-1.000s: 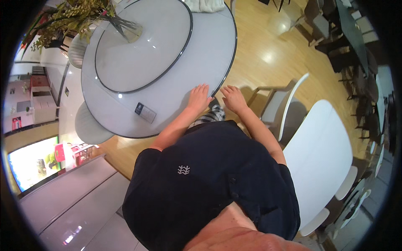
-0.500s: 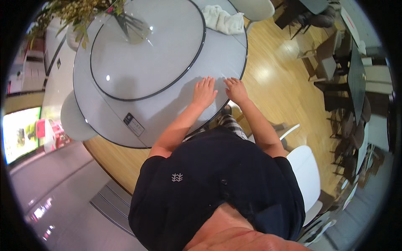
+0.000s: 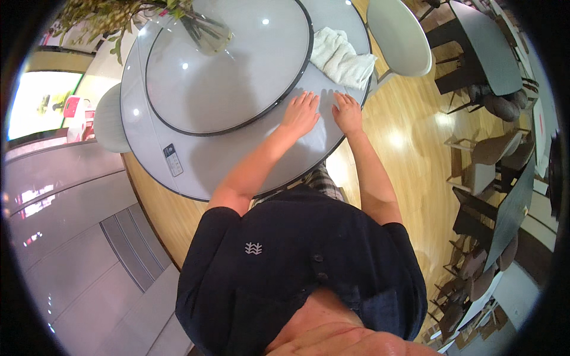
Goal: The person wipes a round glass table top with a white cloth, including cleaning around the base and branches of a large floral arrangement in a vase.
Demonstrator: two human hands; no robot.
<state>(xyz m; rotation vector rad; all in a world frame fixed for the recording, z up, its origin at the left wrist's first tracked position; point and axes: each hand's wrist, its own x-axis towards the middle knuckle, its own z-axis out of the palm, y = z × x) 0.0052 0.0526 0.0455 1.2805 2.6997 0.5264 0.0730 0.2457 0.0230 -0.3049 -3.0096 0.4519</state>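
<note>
Over the near right part of a round grey dining table point(image 3: 219, 169), both hands are stretched out with nothing in them. My left hand point(image 3: 301, 113) is palm down, fingers extended, close to the dark rim of the round turntable point(image 3: 249, 83). Beside it, near the table's right edge, my right hand point(image 3: 348, 113) has its fingers pointing forward. Whether either palm touches the tabletop I cannot tell. A crumpled white towel point(image 3: 342, 57) lies just beyond my fingertips, apart from both hands.
A clear glass vase point(image 3: 205, 34) of leafy stems stands on the turntable. A label card point(image 3: 173, 160) lies at the table's left. A pale chair point(image 3: 399, 37) is beyond the towel, another chair point(image 3: 110, 118) at the left. Dark tables point(image 3: 487, 50) and chairs line the right.
The view has shifted so the towel appears closer to my hands. Both hands have moved nearer to the towel and stay empty.
</note>
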